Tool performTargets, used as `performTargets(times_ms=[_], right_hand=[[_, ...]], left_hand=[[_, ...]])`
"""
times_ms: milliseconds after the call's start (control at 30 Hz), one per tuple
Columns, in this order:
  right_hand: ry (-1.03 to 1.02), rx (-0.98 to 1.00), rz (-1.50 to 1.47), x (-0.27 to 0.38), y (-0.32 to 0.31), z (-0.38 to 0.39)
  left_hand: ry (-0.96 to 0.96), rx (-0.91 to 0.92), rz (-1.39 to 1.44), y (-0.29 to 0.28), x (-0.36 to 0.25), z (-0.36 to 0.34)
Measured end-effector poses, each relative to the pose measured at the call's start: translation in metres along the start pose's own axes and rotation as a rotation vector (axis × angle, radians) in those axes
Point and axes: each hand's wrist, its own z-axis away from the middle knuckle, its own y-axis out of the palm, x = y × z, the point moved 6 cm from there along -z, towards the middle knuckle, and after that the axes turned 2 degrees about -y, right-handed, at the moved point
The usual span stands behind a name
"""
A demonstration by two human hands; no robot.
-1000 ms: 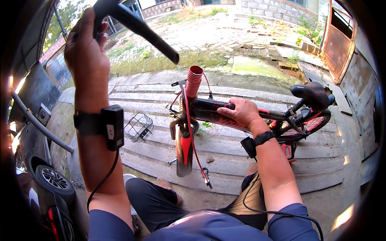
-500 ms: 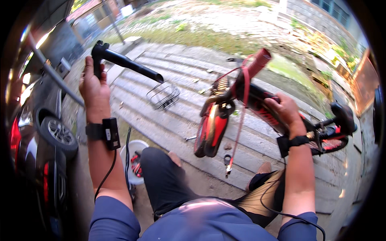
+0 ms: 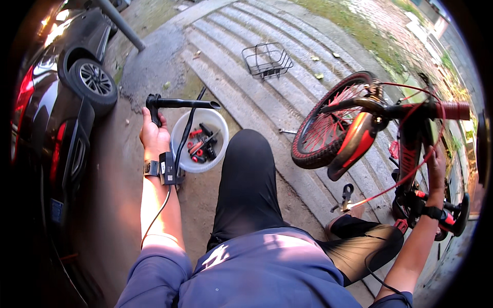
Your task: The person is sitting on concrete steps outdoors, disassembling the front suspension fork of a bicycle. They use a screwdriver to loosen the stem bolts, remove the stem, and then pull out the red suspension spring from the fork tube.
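Note:
My left hand [image 3: 155, 134] is raised at the left, its fingers closed round the short arm of a black bicycle handlebar stem [image 3: 187, 103]. The stem's long tube points right, with a slanted cut end over the bucket's far rim. At the right my right hand [image 3: 435, 163] grips the dark frame of a small bicycle [image 3: 409, 149]; some of its fingers are hidden behind the frame. The bicycle is tilted, its front wheel [image 3: 307, 137] with red spokes and a red fender [image 3: 355, 146] turned toward me. From it a red cable [image 3: 382, 193] hangs, ending at a black brake lever [image 3: 347, 193].
A white bucket [image 3: 224, 123] with tools stands left of my knee, a long black rod [image 3: 186, 136] beside it. A black wire basket [image 3: 267, 61] and a small metal tool [image 3: 287, 131] lie on ridged slabs. Far left are a parked car [image 3: 43, 133] and a pole [image 3: 120, 25].
The view has tilted down and to the left. The stem is lower, nearer the bucket, its tube now almost level. The bicycle has swung, so its front wheel shows more from the side.

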Motion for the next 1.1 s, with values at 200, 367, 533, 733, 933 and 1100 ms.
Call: performTargets(times_ms=[200,367,533,733,933,1100], right_hand=[[0.066,-0.037,0.009,0.002,-0.008,0.008],[0.121,-0.043,-0.139,-0.027,-0.035,0.014],[0.165,0.002,-0.19,-0.045,-0.052,0.006],[0.211,-0.025,-0.111,-0.047,-0.064,0.011],[0.249,-0.037,-0.072,-0.05,-0.073,0.02],[0.267,-0.01,-0.056,-0.054,-0.087,0.023]], left_hand=[[-0.168,-0.254,0.085,-0.127,0.053,-0.036],[-0.307,-0.456,0.082,-0.223,0.111,-0.056],[-0.453,-0.573,0.069,-0.262,0.151,-0.044],[-0.459,-0.608,0.064,-0.269,0.185,-0.04],[-0.435,-0.674,0.058,-0.263,0.195,-0.034],[-0.539,-0.669,-0.015,-0.283,0.208,-0.035]])
